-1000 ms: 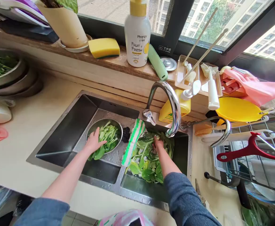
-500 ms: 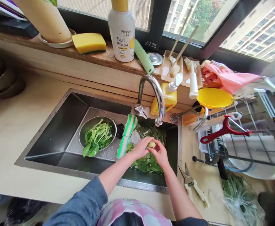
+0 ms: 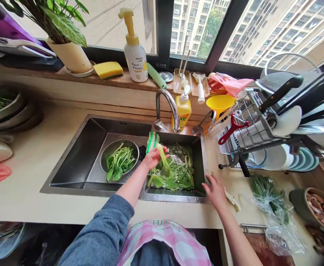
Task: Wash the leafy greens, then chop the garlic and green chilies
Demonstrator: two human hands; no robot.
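My left hand (image 3: 151,160) is closed on a bok choy (image 3: 165,164), its pale base up and its leaves hanging over the right sink basin. Below it, loose green leaves (image 3: 178,179) float in water in that basin. At the basin's right rim, my right hand (image 3: 216,192) has its fingers apart over a pair of scissors. The hand covers most of the scissors (image 3: 233,201); a white handle shows beside it. In the left basin, a round metal bowl (image 3: 103,164) holds cut greens (image 3: 121,160).
A green-and-white striped cloth (image 3: 152,141) hangs over the sink divider. Behind it rises the chrome faucet (image 3: 167,96), with a yellow soap bottle (image 3: 183,111) alongside. The dish rack (image 3: 250,136) and a plastic bag of greens (image 3: 269,195) are on the right.
My hands were together over the right basin. My right hand has moved right to the scissors on the counter, while my left hand keeps the bok choy, now upright. The view has shifted.
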